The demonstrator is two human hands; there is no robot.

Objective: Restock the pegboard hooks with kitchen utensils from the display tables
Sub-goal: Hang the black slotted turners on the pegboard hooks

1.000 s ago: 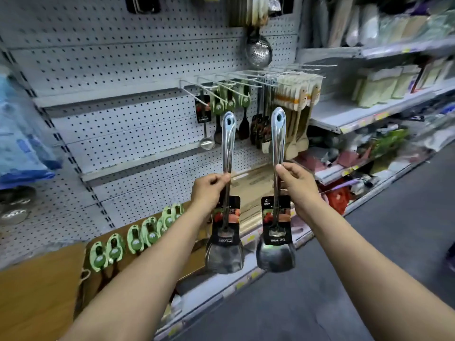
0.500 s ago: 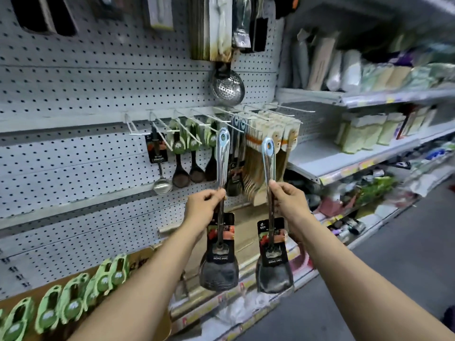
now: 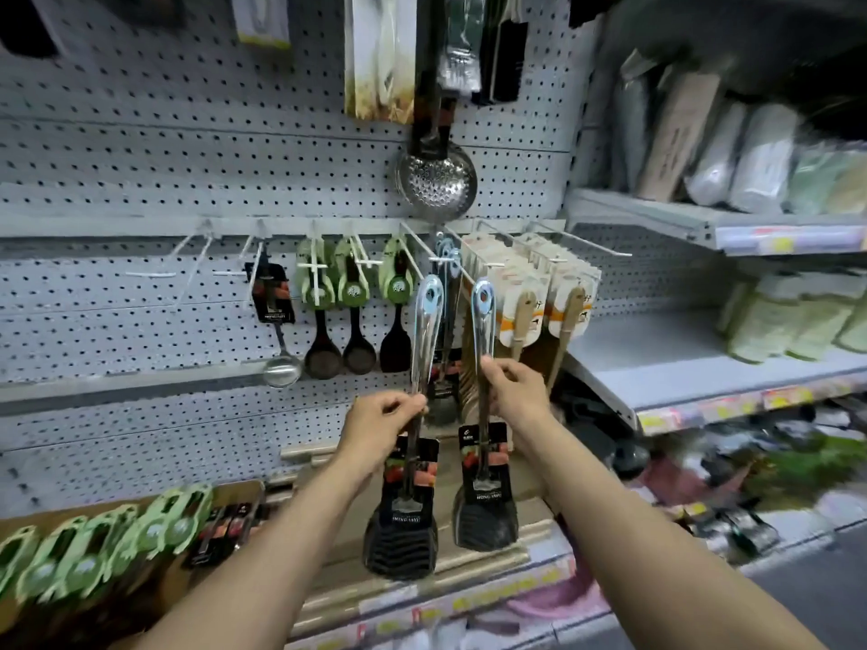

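Both forearms reach up from the bottom edge. The left hand (image 3: 382,415) pinches the steel handle of a slotted turner (image 3: 413,485), fingers curled tight around the shaft just above its black label card, the slotted head hanging down over the shelf edge. Right beside it, the right hand (image 3: 513,384) grips a second slotted turner (image 3: 483,462) the same way, thumb and fingertips clamped on the handle a little higher up. Both turners stand upright, close together but not touching, their hanging holes raised level with the tips of the hooks.

Down at lower left, a row of green-carded utensils (image 3: 117,537) lies on a wooden display table (image 3: 244,490), blurred.

Just beyond the handle tops comes the row of white wire hooks (image 3: 413,248) on the grey pegboard (image 3: 140,157). From the left: a small steel ladle (image 3: 280,363) on a black card, then two dark spoons (image 3: 340,354) and a dark spatula (image 3: 395,342) on green cards, then steel-handled tools directly behind the raised turners, then wooden spoons (image 3: 523,321) on pale cards. The two leftmost hooks carry nothing.

Above hangs a perforated steel skimmer (image 3: 436,180). To the right, shelves (image 3: 703,382) hold wrapped packages, too blurred to identify.
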